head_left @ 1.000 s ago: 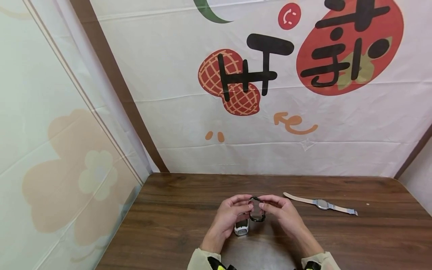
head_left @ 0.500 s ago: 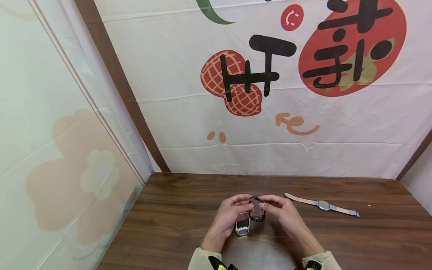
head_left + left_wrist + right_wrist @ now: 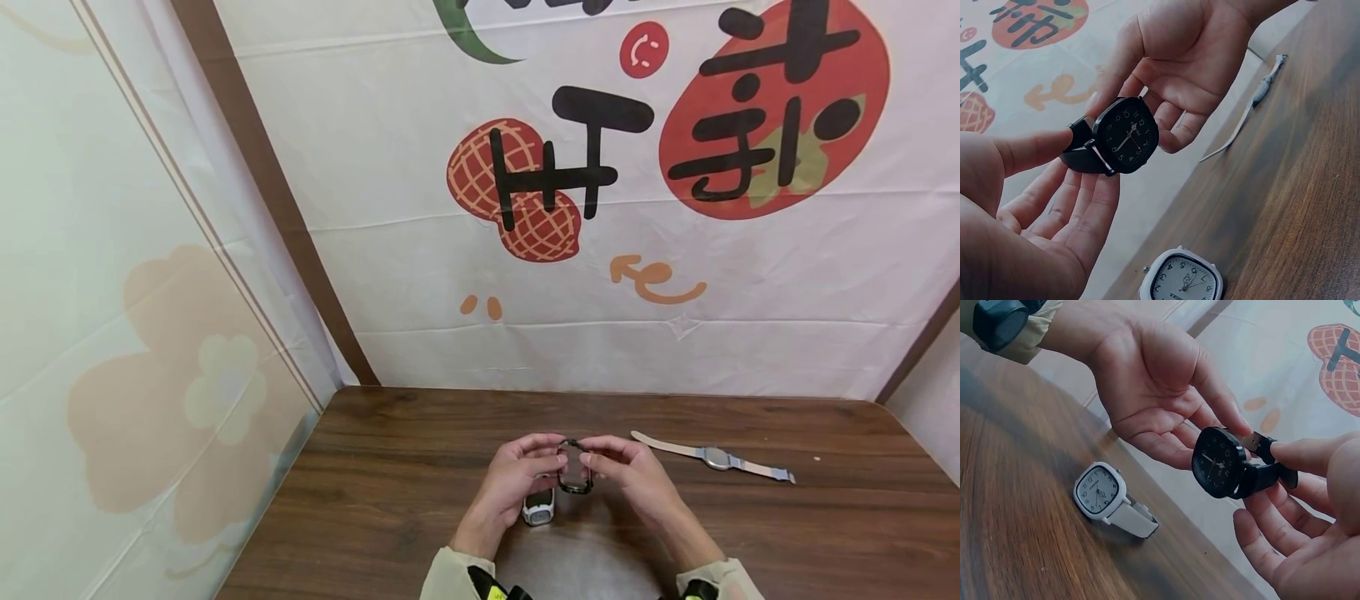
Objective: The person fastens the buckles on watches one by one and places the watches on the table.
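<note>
A black wristwatch (image 3: 576,488) with a rounded-square dial hangs between both hands above the table, its strap bent into a loop. My left hand (image 3: 508,483) pinches it from the left, its thumb near a strap end in the right wrist view. From the other side, my right hand (image 3: 639,479) holds the strap between thumb and fingers. The black dial (image 3: 1127,137) with pale numerals shows plainly in the left wrist view. Below my left hand lies a white wristwatch (image 3: 1097,489), its strap (image 3: 1132,520) folded behind the case.
Another watch (image 3: 716,457) with a pale pink and blue strap is stretched out flat on the wooden table (image 3: 825,533), right of the hands. A printed cloth (image 3: 420,358) hangs behind the table's back edge. A small pale speck (image 3: 817,458) lies further right.
The hands and the black wristwatch hold almost the same pose. The head view shifts slightly; the watches on the table stay put.
</note>
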The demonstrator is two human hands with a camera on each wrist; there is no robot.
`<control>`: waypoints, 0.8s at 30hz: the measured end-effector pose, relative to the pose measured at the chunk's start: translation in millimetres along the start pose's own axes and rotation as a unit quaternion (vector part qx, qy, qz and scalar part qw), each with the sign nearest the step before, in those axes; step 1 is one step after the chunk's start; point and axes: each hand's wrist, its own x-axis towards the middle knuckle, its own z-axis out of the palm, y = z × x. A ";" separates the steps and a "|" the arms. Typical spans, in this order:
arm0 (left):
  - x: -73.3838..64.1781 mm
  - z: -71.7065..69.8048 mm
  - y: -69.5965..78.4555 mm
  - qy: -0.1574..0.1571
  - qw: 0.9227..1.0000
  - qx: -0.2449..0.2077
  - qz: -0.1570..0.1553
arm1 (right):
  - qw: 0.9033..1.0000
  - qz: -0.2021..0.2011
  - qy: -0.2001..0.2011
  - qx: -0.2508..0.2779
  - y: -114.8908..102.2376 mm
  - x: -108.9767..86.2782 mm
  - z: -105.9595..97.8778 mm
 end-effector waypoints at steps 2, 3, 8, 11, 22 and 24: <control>0.7 0.9 -0.9 0.001 1.000 0.002 -0.004 | 1.000 0.000 -0.003 0.002 0.8 -0.8 -1.5; 0.9 1.6 -1.1 0.002 1.000 0.004 -0.005 | 1.000 0.000 -0.004 0.004 1.6 -1.0 -2.5; 1.9 6.5 -1.8 -0.001 1.000 0.003 -0.007 | 1.000 0.013 0.010 0.018 6.5 -0.8 -7.6; 1.5 9.7 -2.3 -0.004 1.000 0.004 -0.005 | 0.999 0.021 0.022 0.021 8.5 -1.5 -10.1; 2.8 15.6 -7.4 -0.021 0.999 0.019 -0.015 | 1.000 0.011 -0.014 0.012 14.1 -6.5 -21.8; 3.8 16.2 -8.3 -0.022 0.999 0.026 -0.019 | 1.000 0.008 -0.019 0.015 15.2 -7.0 -23.5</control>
